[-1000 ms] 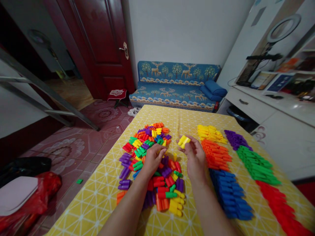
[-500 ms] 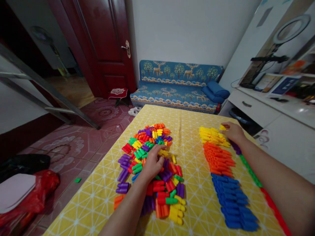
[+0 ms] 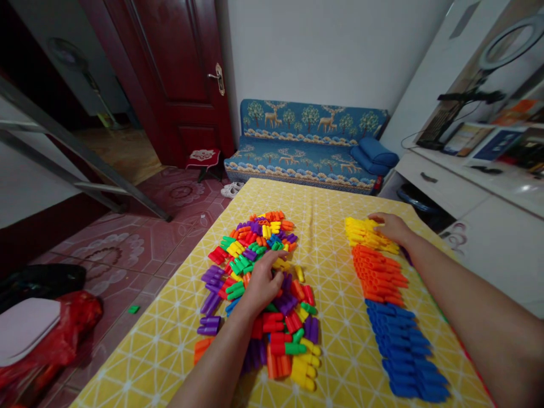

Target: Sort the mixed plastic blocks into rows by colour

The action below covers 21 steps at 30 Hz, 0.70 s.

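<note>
A heap of mixed plastic bullet-shaped building blocks (image 3: pixel 238 264) lies on the left half of the table. My left hand (image 3: pixel 264 280) rests over its middle, thumb and fingers apart beside a yellow block (image 3: pixel 281 264); the undersides of the fingers are hidden. At the far right, my right hand (image 3: pixel 393 228) pinches a yellow block against the end of the yellow row (image 3: pixel 361 233). Nearer along the same side lie an orange row (image 3: pixel 376 275) and a blue row (image 3: pixel 402 351), stacked by colour.
A yellow patterned cloth (image 3: pixel 327 283) covers the table. Beyond it stands a blue sofa (image 3: pixel 297 156); a white cabinet (image 3: pixel 459 192) is on the right. My right forearm mostly covers more blocks along the right edge. A green block (image 3: pixel 134 309) lies on the floor.
My right hand has moved slightly left, bringing the yellow block onto the yellow row. My left hand stays in place over the heap.
</note>
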### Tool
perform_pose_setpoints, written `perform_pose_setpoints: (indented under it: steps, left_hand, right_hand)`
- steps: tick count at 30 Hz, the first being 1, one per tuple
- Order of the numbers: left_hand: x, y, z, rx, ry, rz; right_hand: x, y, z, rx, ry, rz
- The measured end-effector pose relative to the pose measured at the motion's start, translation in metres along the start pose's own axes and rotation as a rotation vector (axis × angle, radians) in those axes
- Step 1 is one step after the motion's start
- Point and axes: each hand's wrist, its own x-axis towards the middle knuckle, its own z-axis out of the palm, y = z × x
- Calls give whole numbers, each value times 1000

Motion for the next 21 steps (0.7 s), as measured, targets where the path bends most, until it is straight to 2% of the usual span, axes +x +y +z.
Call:
perform_pose_setpoints:
  steps: [8, 15, 18, 21]
  left_hand:
    - [-1, -4, 1, 4, 19, 9]
    - [-1, -10, 4, -13, 34, -49]
    - [-1, -15, 6, -61, 40, -80]
    - [0, -18, 7, -73, 25, -103]
  right_hand:
    - [-7, -3, 5, 11, 22, 13]
    - [-22, -8, 0, 11, 112, 29]
    - [-34, -29, 1, 33, 162, 27]
    - [-66, -78, 14, 230, 235, -31]
